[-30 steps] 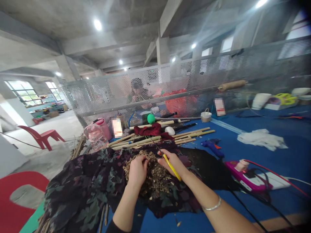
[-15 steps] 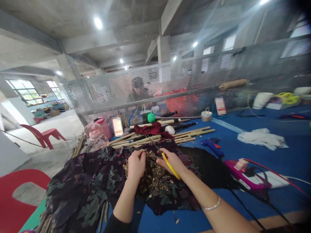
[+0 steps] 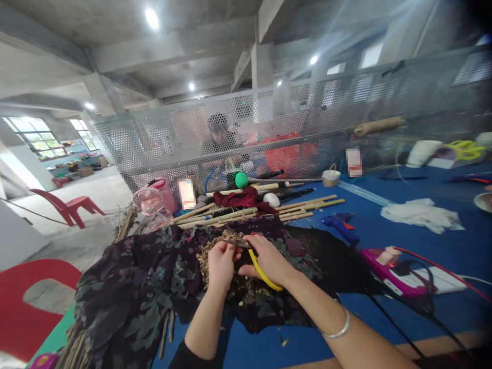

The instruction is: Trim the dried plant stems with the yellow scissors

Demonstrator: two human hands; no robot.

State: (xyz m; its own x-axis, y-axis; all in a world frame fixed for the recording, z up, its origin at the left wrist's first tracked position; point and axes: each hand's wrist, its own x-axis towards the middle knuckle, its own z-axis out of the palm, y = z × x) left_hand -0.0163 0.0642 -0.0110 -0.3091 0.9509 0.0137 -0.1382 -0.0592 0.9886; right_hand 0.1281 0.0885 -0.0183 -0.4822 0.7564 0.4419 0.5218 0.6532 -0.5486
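A heap of dry brown plant bits (image 3: 215,253) lies on a dark flowered cloth (image 3: 142,287) spread over the blue table (image 3: 423,241). My right hand (image 3: 269,259) grips yellow-handled scissors (image 3: 255,259), their blades pointing left toward my left hand. My left hand (image 3: 221,264) is closed in a pinch on a small piece from the heap, right at the blade tips. What it pinches is too small to name.
Bamboo sticks (image 3: 246,212), a dark red cloth (image 3: 238,197), a green ball (image 3: 241,180) and a pink bottle (image 3: 154,202) lie beyond the cloth. A blue glue gun (image 3: 340,225), a purple device with cables (image 3: 395,266) and a white rag (image 3: 421,215) sit right. A person sits behind the mesh screen (image 3: 219,133).
My right hand swung the scissors from pointing away to pointing left at my left hand. My left hand lifted a little off the heap into a pinch.
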